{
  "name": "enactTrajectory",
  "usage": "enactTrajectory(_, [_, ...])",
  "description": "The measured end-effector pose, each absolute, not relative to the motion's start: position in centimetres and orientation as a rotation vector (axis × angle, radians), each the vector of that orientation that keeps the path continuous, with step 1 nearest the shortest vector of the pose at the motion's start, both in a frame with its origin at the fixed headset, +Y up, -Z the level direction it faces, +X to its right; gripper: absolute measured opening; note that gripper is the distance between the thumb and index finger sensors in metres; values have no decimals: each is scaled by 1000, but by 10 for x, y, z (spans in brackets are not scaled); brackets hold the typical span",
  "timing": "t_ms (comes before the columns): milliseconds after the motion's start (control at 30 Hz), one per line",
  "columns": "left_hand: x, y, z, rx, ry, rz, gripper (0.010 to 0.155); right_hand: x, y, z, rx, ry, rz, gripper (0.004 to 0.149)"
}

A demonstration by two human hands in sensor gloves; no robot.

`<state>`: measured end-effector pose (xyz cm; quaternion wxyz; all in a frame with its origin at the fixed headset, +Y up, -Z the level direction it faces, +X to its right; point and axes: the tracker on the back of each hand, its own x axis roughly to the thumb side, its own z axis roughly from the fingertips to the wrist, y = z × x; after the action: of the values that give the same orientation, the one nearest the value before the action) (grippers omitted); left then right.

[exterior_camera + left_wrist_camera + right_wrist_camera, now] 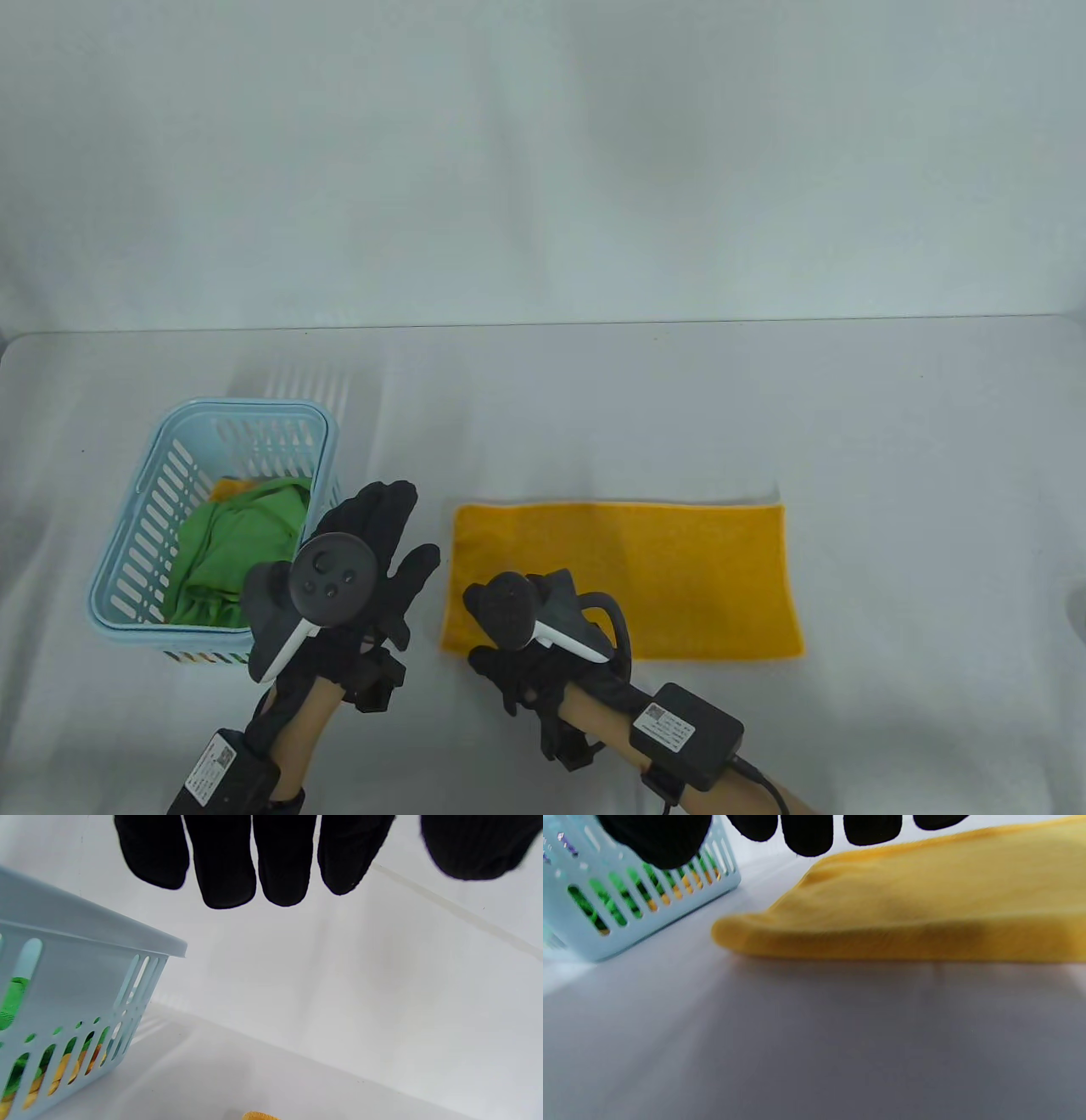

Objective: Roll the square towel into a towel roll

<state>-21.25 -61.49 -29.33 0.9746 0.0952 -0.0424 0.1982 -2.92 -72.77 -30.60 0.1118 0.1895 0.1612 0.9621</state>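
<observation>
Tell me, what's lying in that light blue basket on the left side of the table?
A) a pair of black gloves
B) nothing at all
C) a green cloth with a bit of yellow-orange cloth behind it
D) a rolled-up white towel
C: in the table view the basket holds a crumpled green cloth with a yellow-orange cloth peeking out behind it.

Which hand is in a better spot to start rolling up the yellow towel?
Probably the right hand. It sits at the near left corner of the yellow towel, its fingers just above the folded edge. The left hand hovers beside the blue basket, off the towel.
</observation>
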Motion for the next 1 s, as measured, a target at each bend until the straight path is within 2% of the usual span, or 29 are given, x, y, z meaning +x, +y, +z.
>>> enactTrajectory(233, [-212, -616, -293, 192, -91, 395, 76, -56, -748, -315, 585, 586, 2842, 62])
enactTrajectory(367, [-210, -617, -294, 185, -97, 391, 75, -62, -753, -322, 533, 538, 2886, 56])
enactTrajectory(567, [-208, -619, -295, 174, -102, 384, 76, -75, -762, -329, 479, 546, 3009, 66])
enactTrajectory(733, [-208, -619, -294, 172, -101, 379, 76, -76, -759, -337, 434, 501, 2950, 46])
enactTrajectory(1000, [-207, -620, -295, 168, -103, 378, 76, -65, -754, -344, 380, 499, 2828, 40])
